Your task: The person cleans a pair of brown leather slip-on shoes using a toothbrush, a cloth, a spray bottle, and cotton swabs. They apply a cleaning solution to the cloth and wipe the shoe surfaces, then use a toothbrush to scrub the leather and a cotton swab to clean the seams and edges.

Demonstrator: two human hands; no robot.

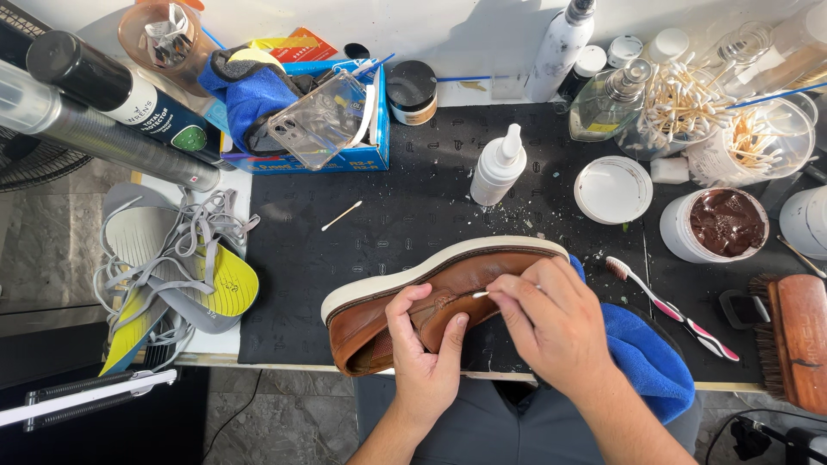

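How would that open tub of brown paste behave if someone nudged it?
The open tub of brown paste looks squat and wide, so it would probably slide rather than tip. It appears nearly full, likely heavy for its size. Lidless, its contents could smear anything touching them.

Bare black surface (413, 215) lay open beyond the shoe (431, 288), save a cotton swab (342, 215) and spray bottle (498, 166). Rightward, a toothbrush (672, 308), brush (792, 340) and open jar (719, 226) crowded the way.
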